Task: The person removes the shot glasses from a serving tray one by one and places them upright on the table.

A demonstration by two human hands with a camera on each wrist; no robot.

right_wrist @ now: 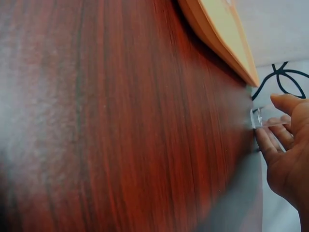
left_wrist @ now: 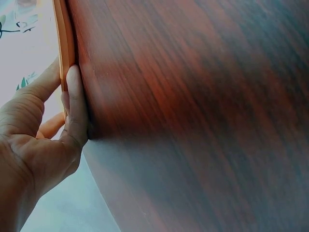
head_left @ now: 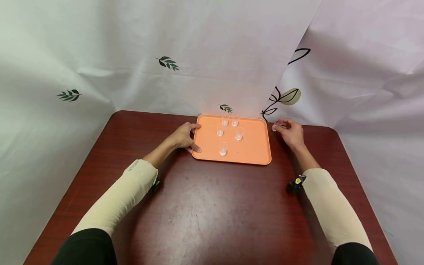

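Observation:
An orange tray (head_left: 232, 156) lies toward the back of the table in the head view, with several small clear plastic cups (head_left: 239, 134) standing on it. My left hand (head_left: 184, 136) grips the tray's left edge; in the left wrist view the hand (left_wrist: 46, 133) has its thumb and fingers on both faces of the rim. Right of the tray, my right hand (head_left: 292, 133) holds another small clear cup (head_left: 275, 127) between thumb and fingers. The right wrist view has this cup (right_wrist: 256, 118) with its base at or very near the tabletop; whether it touches is hard to tell.
The dark red-brown wooden table (head_left: 212, 206) has rounded back corners. White cloth (head_left: 205, 44) printed with leaves hangs right behind its back edge and along the sides. A small dark device (head_left: 296, 183) is strapped at the right wrist.

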